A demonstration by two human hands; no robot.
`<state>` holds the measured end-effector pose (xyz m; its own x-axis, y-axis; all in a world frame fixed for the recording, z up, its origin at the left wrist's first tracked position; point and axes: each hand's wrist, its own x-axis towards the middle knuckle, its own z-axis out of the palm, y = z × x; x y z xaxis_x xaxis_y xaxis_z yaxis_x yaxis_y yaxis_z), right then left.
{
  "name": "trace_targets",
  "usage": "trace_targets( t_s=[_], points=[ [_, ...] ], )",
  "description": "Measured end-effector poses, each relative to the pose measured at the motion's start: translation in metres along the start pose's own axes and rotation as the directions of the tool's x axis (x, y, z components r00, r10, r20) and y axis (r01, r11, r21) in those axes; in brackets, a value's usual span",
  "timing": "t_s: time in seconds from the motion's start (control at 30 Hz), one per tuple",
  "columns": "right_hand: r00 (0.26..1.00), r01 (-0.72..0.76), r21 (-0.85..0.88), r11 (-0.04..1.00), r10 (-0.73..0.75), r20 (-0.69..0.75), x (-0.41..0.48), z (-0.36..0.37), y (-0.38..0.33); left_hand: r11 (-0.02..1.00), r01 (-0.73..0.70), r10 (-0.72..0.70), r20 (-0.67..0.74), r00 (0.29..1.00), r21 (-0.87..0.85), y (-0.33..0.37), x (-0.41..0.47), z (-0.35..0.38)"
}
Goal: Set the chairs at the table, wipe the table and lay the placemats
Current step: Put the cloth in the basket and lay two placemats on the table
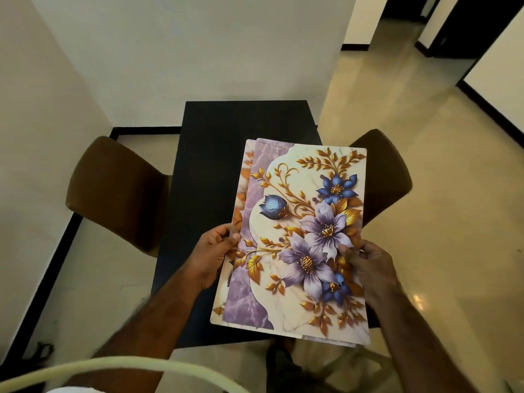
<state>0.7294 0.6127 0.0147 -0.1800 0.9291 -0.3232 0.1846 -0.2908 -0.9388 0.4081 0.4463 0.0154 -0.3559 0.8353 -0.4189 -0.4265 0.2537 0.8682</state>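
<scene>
Black table (215, 143) against a white wall (198, 46), brown chair (113, 191) at its left edge and another (388, 177) at its right, cream tiled floor (425, 165), floral placemats (297, 239) held over the near right corner, left hand (212, 251) and right hand (368, 265) each gripping a side

- A white wall (198, 52) is meeting a second wall (34, 109) in a corner.
- A glossy beige floor (425, 171) is catching patches of light.
- Black skirting (147, 130) is running along the foot of the walls.
- A pale cord (127, 364) is arching across the bottom left.
- A dark opening (482, 24) is showing at upper right.
</scene>
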Motion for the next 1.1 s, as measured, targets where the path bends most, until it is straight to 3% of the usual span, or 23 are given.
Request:
trace_targets(
  t_s=[0.4, 0.6, 0.9, 1.1],
  points=[
    [0.962, -0.175, -0.066, 0.982, 0.185, 0.199, 0.216, 0.043, -0.008, 0.996, 0.039, -0.06, -0.302, 0.951, -0.075, -0.005, 0.155, -0.012],
    [0.976, -0.17, -0.051, 0.984, 0.175, 0.131, 0.318, 0.031, -0.008, 0.998, 0.051, -0.032, -0.449, 0.893, 0.03, 0.014, 0.21, -0.09],
    [0.98, -0.195, -0.162, 0.967, 0.2, 0.013, 0.419, 0.012, -0.006, 0.99, 0.117, -0.061, -0.516, 0.854, 0.077, 0.05, 0.253, -0.198],
    [0.965, -0.237, -0.207, 0.949, 0.254, 0.062, 0.441, 0.034, 0.0, 0.981, 0.169, -0.092, -0.545, 0.833, 0.093, 0.035, 0.287, -0.227]
  ],
)
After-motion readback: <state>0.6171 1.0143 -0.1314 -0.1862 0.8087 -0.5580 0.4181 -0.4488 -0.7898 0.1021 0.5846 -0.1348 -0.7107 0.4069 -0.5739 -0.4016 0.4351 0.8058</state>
